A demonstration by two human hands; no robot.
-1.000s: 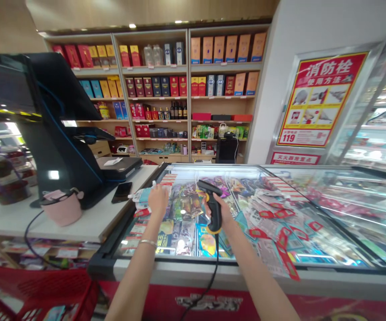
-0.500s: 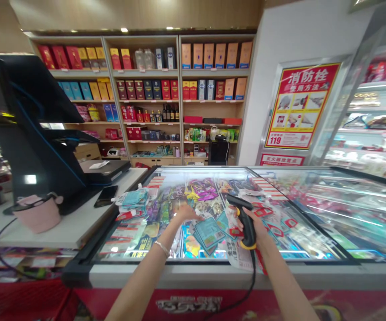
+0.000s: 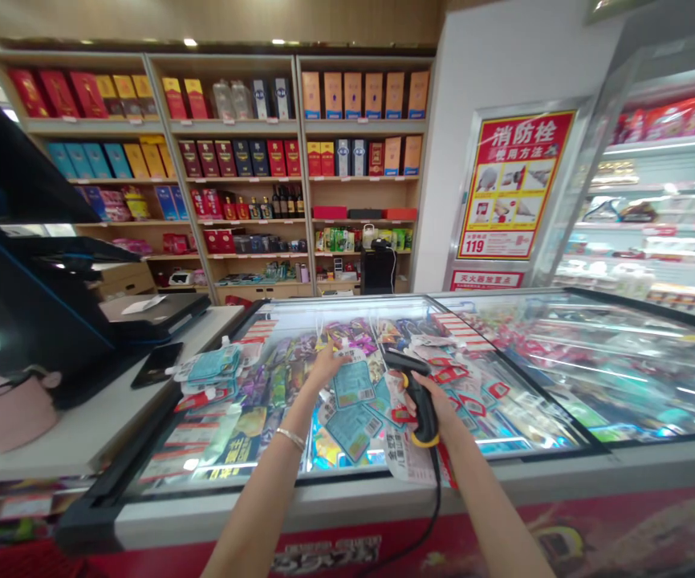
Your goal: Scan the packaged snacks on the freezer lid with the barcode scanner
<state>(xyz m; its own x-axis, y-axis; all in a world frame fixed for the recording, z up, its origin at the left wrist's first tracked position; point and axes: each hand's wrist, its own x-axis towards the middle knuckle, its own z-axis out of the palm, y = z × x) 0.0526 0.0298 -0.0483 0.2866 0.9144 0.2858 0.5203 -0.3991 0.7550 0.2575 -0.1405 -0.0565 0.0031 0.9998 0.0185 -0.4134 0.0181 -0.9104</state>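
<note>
My left hand (image 3: 326,368) is closed on the upper edge of a white spouted pouch (image 3: 355,382) with a teal back label and a barcode, tilted up over the freezer's glass lid. Just below it, another teal-labelled pouch (image 3: 352,432) lies flat on the glass. In my right hand (image 3: 437,404) is a black and yellow handheld barcode scanner (image 3: 424,411), its head pointing left towards the pouches and its cable hanging over the freezer front. Under and beside the scanner lie white pouches with red labels (image 3: 449,374), partly hidden by my right hand.
A stack of teal-labelled pouches (image 3: 212,367) rests at the glass's left side. Left of the freezer (image 3: 251,502) is a counter with a phone (image 3: 156,364), a pink pot-like container (image 3: 7,413) and a black till (image 3: 28,265). Shelves of boxes (image 3: 242,158) stand behind.
My left hand has closed on a pouch and raised its top edge from the pile. The view has shifted right; the scanner stays in my right hand.
</note>
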